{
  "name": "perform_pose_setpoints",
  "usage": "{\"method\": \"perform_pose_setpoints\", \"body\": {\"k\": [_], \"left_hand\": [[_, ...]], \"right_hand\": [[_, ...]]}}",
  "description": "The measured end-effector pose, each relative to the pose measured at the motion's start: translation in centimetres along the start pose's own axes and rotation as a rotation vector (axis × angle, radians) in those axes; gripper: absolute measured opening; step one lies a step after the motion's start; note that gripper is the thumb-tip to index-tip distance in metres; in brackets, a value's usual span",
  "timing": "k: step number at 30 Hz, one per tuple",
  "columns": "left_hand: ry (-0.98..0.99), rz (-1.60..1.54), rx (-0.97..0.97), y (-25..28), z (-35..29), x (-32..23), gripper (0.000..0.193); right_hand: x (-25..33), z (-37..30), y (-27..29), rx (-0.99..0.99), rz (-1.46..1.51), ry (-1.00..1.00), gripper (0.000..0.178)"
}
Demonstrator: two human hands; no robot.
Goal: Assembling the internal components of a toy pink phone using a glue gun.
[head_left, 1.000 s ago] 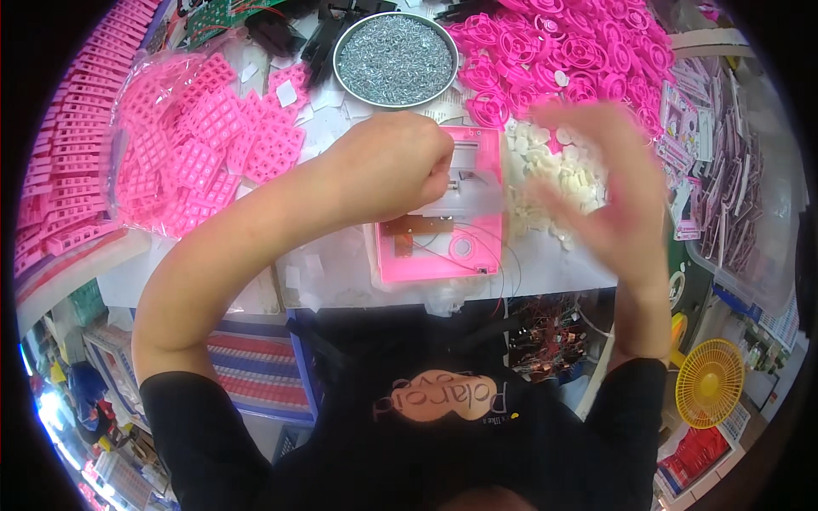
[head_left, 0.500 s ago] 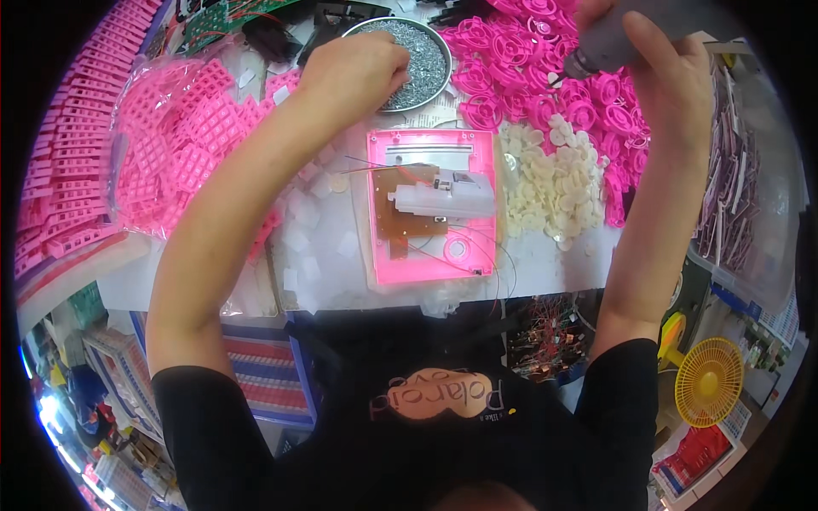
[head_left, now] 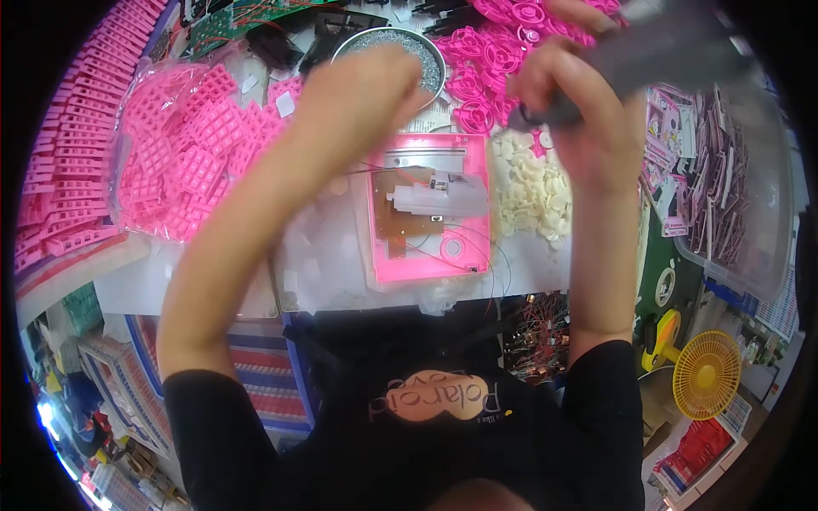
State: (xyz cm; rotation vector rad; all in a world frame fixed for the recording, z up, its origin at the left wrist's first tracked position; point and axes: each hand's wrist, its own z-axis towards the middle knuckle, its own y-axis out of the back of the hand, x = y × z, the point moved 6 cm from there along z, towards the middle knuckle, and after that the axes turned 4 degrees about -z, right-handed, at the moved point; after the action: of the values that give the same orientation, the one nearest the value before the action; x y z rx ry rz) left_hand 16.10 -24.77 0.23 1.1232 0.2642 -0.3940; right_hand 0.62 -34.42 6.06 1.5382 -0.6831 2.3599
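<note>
A crowded workbench (head_left: 213,285) covered in pale sheeting fills the view, heaped on every side with small plastic parts. At its middle lies an open pink rectangular plastic housing (head_left: 430,209), flat on the bench, with a brown circuit board and a white plastic block inside it and thin wires trailing over its lower edge.

The left hand (head_left: 362,98) is raised over the round metal bowl of tiny grey screws (head_left: 407,47), fingers curled downward; whether it pinches a screw cannot be told, since the fingertips are hidden behind the hand. The right hand (head_left: 579,106) is closed around a dark grey, pen-shaped power screwdriver (head_left: 635,64), held above the bench and well clear of the housing.

Several things could go wrong from here. A screw that small could slip from the fingertips and vanish among the pile of cream-white plastic discs (head_left: 532,183) just right of the housing. The loose wires could be caught or pinched under the driver tip. The left forearm passes close over the heap of pink grid-shaped plastic frames (head_left: 183,153) and could sweep some off.

The screwdriver is motion-blurred and its tip is hard to make out. The pile of pink ring-shaped parts (head_left: 494,47) is cut off at the top edge, and the bench's far side bends away into the dark rim.
</note>
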Motion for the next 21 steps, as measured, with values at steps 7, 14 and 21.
{"method": "perform_pose_setpoints", "body": {"k": [7, 14, 21], "left_hand": [[0.073, -0.411, -0.054, 0.5, -7.5, -6.7, 0.013], [0.252, -0.596, -0.035, 0.1, -8.1, -6.3, 0.015], [0.096, -0.406, -0.096, 0.2, -8.1, -6.6, 0.026]], "right_hand": [[1.3, -4.8, -5.6, 0.089, -0.028, 0.124, 0.032], [1.0, -4.9, -6.4, 0.060, 0.016, 0.089, 0.032], [0.7, -4.7, -6.8, 0.179, -0.096, 0.149, 0.031]]}}
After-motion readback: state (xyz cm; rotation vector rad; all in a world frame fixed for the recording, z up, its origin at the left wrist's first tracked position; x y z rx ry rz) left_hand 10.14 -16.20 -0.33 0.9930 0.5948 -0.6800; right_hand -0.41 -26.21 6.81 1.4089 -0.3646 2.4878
